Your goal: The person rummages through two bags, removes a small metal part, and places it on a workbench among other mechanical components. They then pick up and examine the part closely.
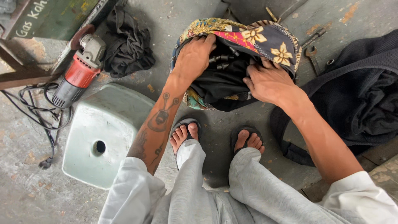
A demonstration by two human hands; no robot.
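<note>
Both hands, left (194, 56) and right (269, 81), grip the bag (257, 39) mouth at upper centre; fingertips hidden, contents perhaps sockets

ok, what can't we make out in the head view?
- Left hand: fingertips hidden inside the patterned bag; grip cannot be told.
- Right hand: fingertips buried in the black cloth.
- Bag contents: only some metal pieces show.
- Black backpack: cut off by the right edge.
- Angle grinder: disc partly hidden under the green frame.

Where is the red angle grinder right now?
The red and grey angle grinder lies on the concrete floor at upper left, between the crumpled black cloth and the pale plastic stool.
</note>
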